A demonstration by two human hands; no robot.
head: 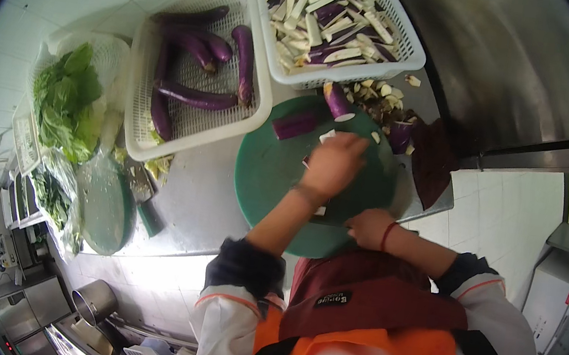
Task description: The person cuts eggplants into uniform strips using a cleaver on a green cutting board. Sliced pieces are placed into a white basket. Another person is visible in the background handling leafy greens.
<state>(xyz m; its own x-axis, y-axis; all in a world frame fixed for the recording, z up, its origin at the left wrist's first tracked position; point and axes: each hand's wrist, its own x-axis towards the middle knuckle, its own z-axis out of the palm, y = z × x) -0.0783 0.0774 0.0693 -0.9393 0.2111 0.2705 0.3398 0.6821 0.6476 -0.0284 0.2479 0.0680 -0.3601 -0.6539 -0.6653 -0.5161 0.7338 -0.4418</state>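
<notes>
My left hand [336, 164], blurred, is over the round green cutting board [263, 175]. A pale cut piece [327, 136] shows beside its fingers; whether it is gripped is unclear. My right hand [372, 229] is curled at the board's near right edge around what looks like a knife, mostly hidden, its thin dark blade [332, 222] pointing left. A small pale piece [320, 211] lies by the blade. Farther back on the board are a purple eggplant section [294, 125] and an eggplant end piece [338, 103] with its pale cut face towards me.
Behind the board stands a white basket [413, 60] of eggplant strips; trimmings [381, 96] and a dark red cloth [431, 164] lie right of it. A second basket [263, 115] holds whole eggplants. Leafy greens [68, 100], bagged greens [53, 195] and a green-handled cleaver [149, 220] are left.
</notes>
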